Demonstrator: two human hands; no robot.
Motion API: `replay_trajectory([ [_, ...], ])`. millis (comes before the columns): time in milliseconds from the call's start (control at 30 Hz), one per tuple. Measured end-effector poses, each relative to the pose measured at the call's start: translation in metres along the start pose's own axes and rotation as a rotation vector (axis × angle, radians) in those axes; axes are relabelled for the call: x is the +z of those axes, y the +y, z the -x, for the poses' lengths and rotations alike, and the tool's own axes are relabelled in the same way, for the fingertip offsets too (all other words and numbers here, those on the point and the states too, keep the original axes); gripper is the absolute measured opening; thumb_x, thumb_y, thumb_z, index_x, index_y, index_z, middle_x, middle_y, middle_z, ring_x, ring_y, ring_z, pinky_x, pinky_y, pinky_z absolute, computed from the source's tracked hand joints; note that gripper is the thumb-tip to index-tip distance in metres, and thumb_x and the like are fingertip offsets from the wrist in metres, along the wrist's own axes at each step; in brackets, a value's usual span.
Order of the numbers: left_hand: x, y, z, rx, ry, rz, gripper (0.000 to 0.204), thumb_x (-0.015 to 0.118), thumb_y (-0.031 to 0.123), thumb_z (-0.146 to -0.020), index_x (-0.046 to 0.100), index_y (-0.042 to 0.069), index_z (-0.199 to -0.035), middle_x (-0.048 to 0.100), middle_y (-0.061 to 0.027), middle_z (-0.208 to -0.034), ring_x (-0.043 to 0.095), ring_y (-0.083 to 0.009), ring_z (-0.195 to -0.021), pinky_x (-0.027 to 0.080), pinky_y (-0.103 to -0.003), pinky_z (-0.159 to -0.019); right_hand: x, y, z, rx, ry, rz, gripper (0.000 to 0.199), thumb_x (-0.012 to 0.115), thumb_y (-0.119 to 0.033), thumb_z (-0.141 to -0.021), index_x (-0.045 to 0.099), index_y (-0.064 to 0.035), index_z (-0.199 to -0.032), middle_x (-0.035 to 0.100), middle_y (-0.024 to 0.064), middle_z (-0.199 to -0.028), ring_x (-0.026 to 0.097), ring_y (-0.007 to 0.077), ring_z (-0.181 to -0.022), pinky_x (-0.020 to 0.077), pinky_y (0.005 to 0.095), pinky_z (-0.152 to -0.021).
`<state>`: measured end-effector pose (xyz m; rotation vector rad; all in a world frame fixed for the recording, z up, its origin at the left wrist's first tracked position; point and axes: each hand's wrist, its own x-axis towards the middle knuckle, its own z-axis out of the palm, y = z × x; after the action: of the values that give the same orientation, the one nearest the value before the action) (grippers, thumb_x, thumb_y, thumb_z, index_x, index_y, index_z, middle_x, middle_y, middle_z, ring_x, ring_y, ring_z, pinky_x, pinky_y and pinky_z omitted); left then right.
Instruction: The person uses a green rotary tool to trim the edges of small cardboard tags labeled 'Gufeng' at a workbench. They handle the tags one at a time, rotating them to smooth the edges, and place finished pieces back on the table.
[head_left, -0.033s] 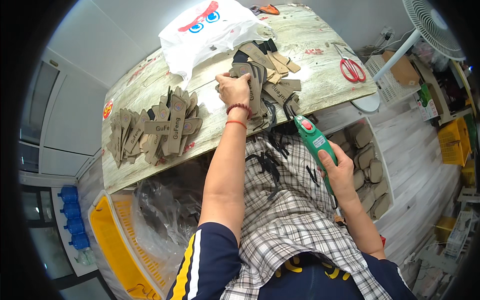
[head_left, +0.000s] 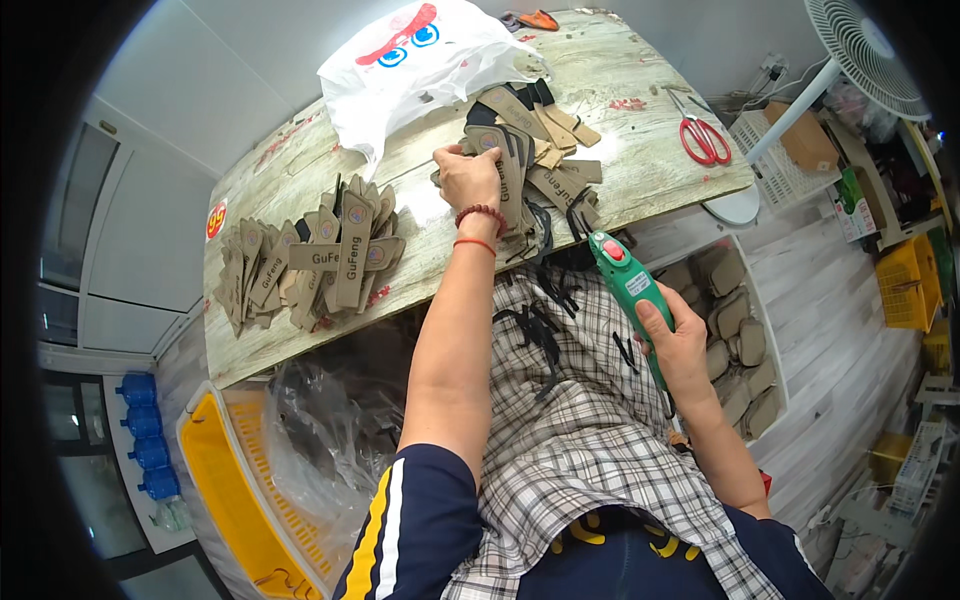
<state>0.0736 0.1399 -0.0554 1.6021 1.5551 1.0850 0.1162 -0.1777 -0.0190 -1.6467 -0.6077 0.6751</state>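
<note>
My left hand (head_left: 470, 180) is at the near side of a heap of tan fabric tabs (head_left: 562, 185) on the table. Its thumb and fingers are closed on a tan tab (head_left: 485, 140) with printed lettering; the fingertips are partly hidden. In my right hand (head_left: 680, 340) is a green handheld electric tool (head_left: 630, 278) with a red switch, its head pointing up toward the table's front edge. Black strap scraps (head_left: 540, 340) lie on the checked apron (head_left: 570, 400) over my lap. Left of my left arm, a second pile of tan tabs (head_left: 350, 250) rests on the table.
The wooden-patterned table (head_left: 640, 80) bears a white plastic bag (head_left: 410, 80) and red-handled scissors (head_left: 705, 140). A box of tan pieces (head_left: 745, 330) stands right of my lap, a yellow basket (head_left: 225, 480) at lower left. A white fan (head_left: 868, 50) is at far right.
</note>
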Motion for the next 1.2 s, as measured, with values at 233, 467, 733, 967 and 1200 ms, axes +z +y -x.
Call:
replay_trajectory([
  [233, -0.009, 0.003, 0.016, 0.061, 0.066, 0.734, 0.014, 0.07, 0.005, -0.083, 0.061, -0.002, -0.089, 0.063, -0.0057, -0.082, 0.053, -0.0122, -0.07, 0.046, -0.025, -0.067, 0.011, -0.007, -0.008, -0.064, -0.003, -0.007, 0.041, 0.067, -0.03, -0.09, 0.061, -0.0007, -0.119, 0.057, -0.0022, -0.072, 0.045, 0.0031, -0.055, 0.0375, 0.0205, -0.049],
  [467, -0.054, 0.038, 0.084, -0.213, -0.233, 1.226, 0.01, 0.066, 0.002, -0.088, 0.061, 0.0, -0.095, 0.066, -0.0063, -0.089, 0.062, -0.0123, -0.077, 0.05, -0.023, -0.067, 0.019, -0.02, -0.007, -0.131, 0.021, -0.007, 0.042, 0.067, -0.03, -0.09, 0.061, -0.0006, -0.119, 0.058, -0.003, -0.074, 0.045, 0.0026, -0.06, 0.0382, 0.0205, -0.053],
  [733, -0.045, 0.038, 0.122, -0.368, -0.285, 1.28, 0.011, 0.068, 0.007, -0.087, 0.061, 0.003, -0.094, 0.067, -0.0023, -0.08, 0.058, -0.0074, -0.064, 0.045, -0.019, -0.054, 0.012, -0.02, 0.002, -0.107, 0.041, 0.004, 0.043, 0.068, -0.031, -0.089, 0.061, -0.0004, -0.118, 0.058, -0.0021, -0.073, 0.046, 0.0033, -0.061, 0.0395, 0.0209, -0.054],
  [967, -0.043, 0.037, 0.136, -0.453, -0.362, 1.253, 0.008, 0.068, 0.007, -0.087, 0.062, 0.003, -0.09, 0.067, -0.0038, -0.082, 0.061, -0.0093, -0.066, 0.047, -0.019, -0.057, 0.007, -0.013, 0.002, -0.126, 0.051, -0.034, 0.041, 0.068, -0.031, -0.09, 0.062, 0.0, -0.117, 0.057, -0.0023, -0.072, 0.046, 0.0036, -0.06, 0.0392, 0.0208, -0.054],
  [1200, -0.05, 0.024, 0.14, -0.349, -0.484, 1.188, 0.006, 0.066, 0.005, -0.088, 0.063, 0.002, -0.092, 0.068, -0.0048, -0.085, 0.064, -0.0096, -0.07, 0.049, -0.019, -0.059, 0.003, -0.02, 0.001, -0.113, 0.032, -0.065, 0.043, 0.067, -0.032, -0.09, 0.061, 0.0003, -0.118, 0.056, -0.003, -0.072, 0.045, 0.0028, -0.058, 0.0381, 0.0203, -0.052],
])
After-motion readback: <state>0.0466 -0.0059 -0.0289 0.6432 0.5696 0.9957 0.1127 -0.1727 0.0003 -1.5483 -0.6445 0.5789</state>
